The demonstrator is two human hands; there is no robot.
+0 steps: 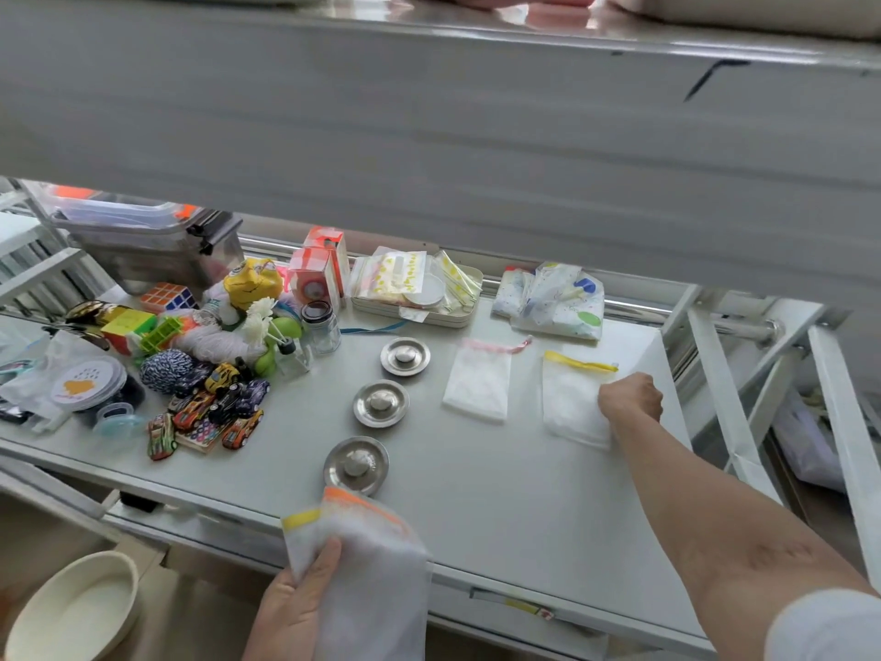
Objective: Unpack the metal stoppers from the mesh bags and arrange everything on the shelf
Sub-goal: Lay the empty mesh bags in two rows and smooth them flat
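Now the right hand point(630, 398) is pressing, fingers curled, on the yellow-trimmed mesh bag point(574, 403) on the shelf point(476, 469); the left hand point(295, 598) is gripping bunched mesh bags point(362, 555) that risk brushing the nearest metal stopper point(356, 465) out of line.

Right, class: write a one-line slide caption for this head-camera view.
Three metal stoppers lined up on the shelf; right hand flattens a yellow-trimmed mesh bag, left hand holds more bags.
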